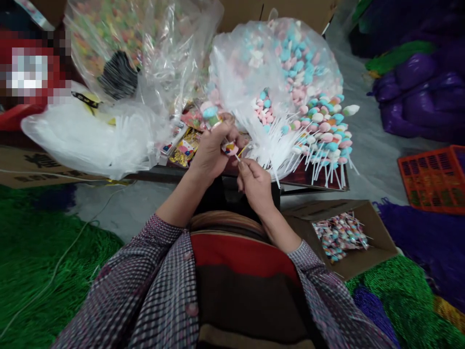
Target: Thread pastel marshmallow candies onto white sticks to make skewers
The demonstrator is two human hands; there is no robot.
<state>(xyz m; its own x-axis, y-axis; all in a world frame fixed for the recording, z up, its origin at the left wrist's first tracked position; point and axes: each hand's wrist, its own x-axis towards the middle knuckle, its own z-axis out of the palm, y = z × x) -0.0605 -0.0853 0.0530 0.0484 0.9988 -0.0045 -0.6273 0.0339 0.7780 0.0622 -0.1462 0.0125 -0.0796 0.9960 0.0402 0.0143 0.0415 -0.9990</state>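
Note:
My left hand [214,148] is closed round a small lollipop head [230,148] with a printed wrapper, held above the table's near edge. My right hand [254,184] pinches the white stick [238,158] of that same lollipop just below it. Right behind my hands a big clear bag [250,72] spills pink, blue and white lollipops [323,128] with their white sticks pointing toward me. Small printed wrappers [185,148] lie on the table by my left hand.
A cardboard box [378,242] with finished lollipops stands on the floor at my right. More plastic bags [109,131] of sweets and sticks fill the table's left. An orange crate [432,177], purple bags and green tinsel [43,252] surround me.

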